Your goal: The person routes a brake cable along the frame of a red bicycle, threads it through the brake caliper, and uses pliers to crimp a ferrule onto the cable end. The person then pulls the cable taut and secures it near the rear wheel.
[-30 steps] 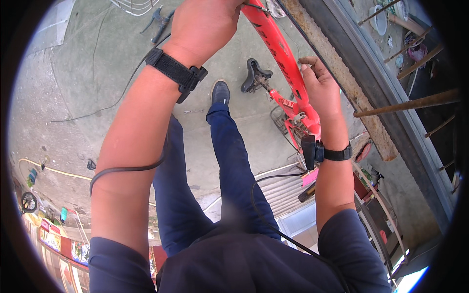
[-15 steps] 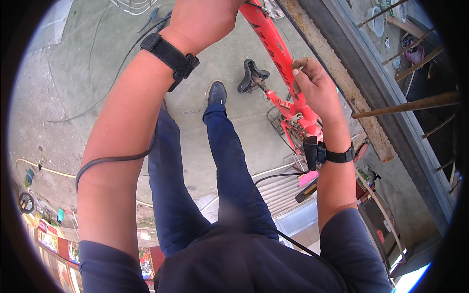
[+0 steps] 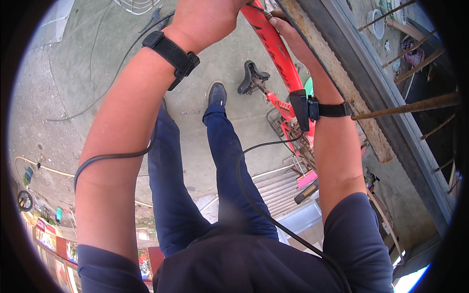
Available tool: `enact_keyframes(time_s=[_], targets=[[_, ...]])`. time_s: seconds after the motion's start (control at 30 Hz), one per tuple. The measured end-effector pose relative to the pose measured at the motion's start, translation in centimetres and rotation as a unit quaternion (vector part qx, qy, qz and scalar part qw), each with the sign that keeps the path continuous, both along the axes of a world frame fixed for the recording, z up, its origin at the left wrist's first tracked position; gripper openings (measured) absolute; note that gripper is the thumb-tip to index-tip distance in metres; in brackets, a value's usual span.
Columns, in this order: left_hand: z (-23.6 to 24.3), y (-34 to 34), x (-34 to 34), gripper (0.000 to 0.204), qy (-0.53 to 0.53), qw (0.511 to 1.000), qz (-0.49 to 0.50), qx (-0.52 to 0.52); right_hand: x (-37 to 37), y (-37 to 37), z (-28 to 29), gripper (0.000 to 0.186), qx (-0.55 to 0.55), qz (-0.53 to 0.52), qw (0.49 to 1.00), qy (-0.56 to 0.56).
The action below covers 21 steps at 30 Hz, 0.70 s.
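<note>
A red bicycle frame (image 3: 273,46) slants down from the top edge, with its black saddle (image 3: 251,78) lower and to the left. My left hand (image 3: 210,19) is at the upper edge beside the frame's upper end; its fingers are cut off or hidden. Close to the right side of the same tube, my right hand (image 3: 288,35) has its thumb bent against a small metal fitting (image 3: 267,14), where a thin dark cable crosses the tube. The other right fingers are mostly hidden, and what they pinch is too small to tell.
A rusty-edged metal beam (image 3: 337,73) runs diagonally past my right forearm, with rusty rods (image 3: 405,106) jutting from the right. On the floor are a small wrench (image 3: 190,112) and a blue-grey tool (image 3: 156,18). A pink broom head (image 3: 307,179) is below the bicycle.
My right hand has moved up along the tube, from its lower part to the fitting near the top. The left hand has barely moved.
</note>
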State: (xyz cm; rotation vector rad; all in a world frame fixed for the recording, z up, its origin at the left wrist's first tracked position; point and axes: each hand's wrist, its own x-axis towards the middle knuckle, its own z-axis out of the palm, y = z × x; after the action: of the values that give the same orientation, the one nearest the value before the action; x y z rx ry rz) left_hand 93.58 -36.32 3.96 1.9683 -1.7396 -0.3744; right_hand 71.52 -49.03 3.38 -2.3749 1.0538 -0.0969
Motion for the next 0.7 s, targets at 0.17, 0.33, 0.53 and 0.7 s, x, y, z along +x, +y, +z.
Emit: enact_keyframes(time_s=[0.17, 0.33, 0.53, 0.7], targets=[[0.0, 0.1, -0.1, 0.013, 0.012, 1.0, 0.008, 0.007, 0.0, 0.1, -0.1, 0.034, 0.005, -0.024, 1.0, 0.004], [-0.2, 0.7, 0.0, 0.011, 0.088, 0.995, 0.011, -0.045, 0.0, 0.4, -0.3, 0.035, 0.007, -0.038, 0.999, 0.001], [-0.6, 1.0, -0.4, 0.014, 0.128, 0.99, 0.046, -0.041, -0.1, 1.3, -0.5, 0.036, 0.008, -0.058, 0.998, -0.003], [-0.4, 1.3, -0.5, 0.015, 0.127, 0.991, 0.037, -0.028, 0.0, 1.7, -0.5, 0.037, 0.008, -0.068, 0.998, -0.008]])
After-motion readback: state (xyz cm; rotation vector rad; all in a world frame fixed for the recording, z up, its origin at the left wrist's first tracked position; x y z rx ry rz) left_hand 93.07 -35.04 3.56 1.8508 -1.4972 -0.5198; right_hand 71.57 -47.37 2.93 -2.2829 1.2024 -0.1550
